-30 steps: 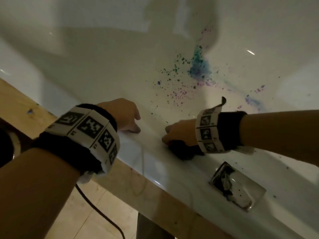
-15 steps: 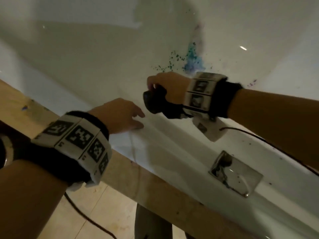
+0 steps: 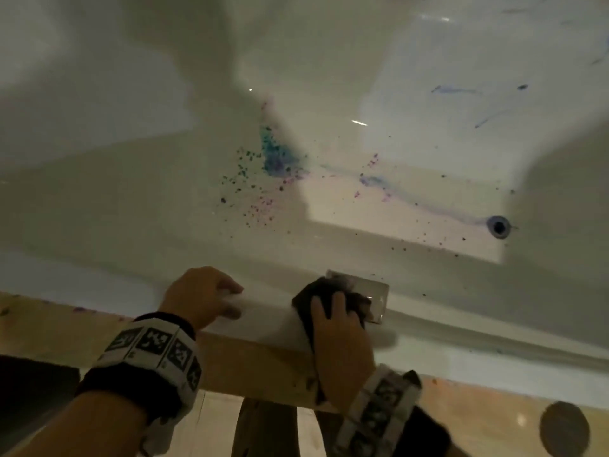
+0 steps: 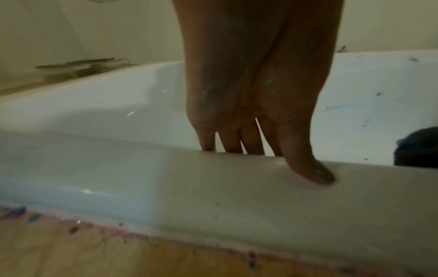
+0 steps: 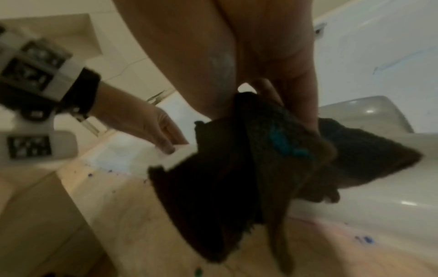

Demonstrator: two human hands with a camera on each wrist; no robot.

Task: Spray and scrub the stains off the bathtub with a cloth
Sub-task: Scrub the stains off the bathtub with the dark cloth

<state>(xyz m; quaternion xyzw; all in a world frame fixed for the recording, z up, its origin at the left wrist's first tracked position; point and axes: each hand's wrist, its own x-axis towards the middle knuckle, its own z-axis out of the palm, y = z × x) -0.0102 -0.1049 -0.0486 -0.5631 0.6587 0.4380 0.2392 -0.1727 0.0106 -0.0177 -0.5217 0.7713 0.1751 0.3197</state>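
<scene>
Gripping a dark cloth (image 3: 333, 300), the right hand (image 3: 341, 338) has fingers curled over it on the white rim of the bathtub (image 3: 263, 319). Cloth bunched, hanging partly over the outer edge; blue-green smear visible on it in the right wrist view (image 5: 282, 144). Far end of the cloth overlaps a shiny metal plate (image 3: 374, 296) set into the rim

Left hand (image 3: 201, 296) just beside, apart from the cloth, holding the same rim: fingers hooked over the inner edge, thumb (image 4: 308, 165) pressed on the rim's top face. It holds nothing else

Nearest to the wearer, below the rim: wooden ledge (image 3: 49, 328) with small purple and blue flecks. Tiled floor under it, round dark disc (image 3: 565, 428) at lower right

Beyond the rim, tub floor: scatter of dark, green and purple specks (image 3: 253, 199), thickening into a dense teal-blue patch (image 3: 275, 156). Faint blue streak (image 3: 428, 199) runs from there toward the drain (image 3: 499, 226), which is ringed in blue

Farthest: tub's far wall, thin blue scribble marks (image 3: 454, 90) on the upper right. Lighting dim, one brighter band across the tub floor
</scene>
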